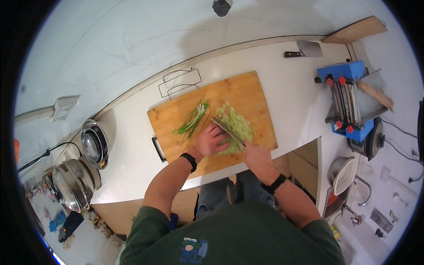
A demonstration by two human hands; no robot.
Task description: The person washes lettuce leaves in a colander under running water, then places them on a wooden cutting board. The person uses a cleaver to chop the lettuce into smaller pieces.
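My right hand [260, 158] grips the handle of a kitchen knife [228, 130], whose blade slants up and left over the wooden cutting board [240, 89]. Finely chopped pale green vegetable [237, 121] lies in a heap on the board, mostly on the far side of the blade. My left hand [212, 140] rests with fingers apart close beside the blade, at the near edge of the heap. Whether its fingertips touch the metal cannot be made out. A small bunch of spring onions [195, 118] lies uncut-looking to the left of the heap.
A wire rack [180, 82] stands behind the board. A cleaver [309, 49] lies at the back right, near a blue-ended machine with rollers [346, 99]. Steel bowls [94, 145] and a lidded pot [71, 184] are at left. The sink [338, 202] is at right.
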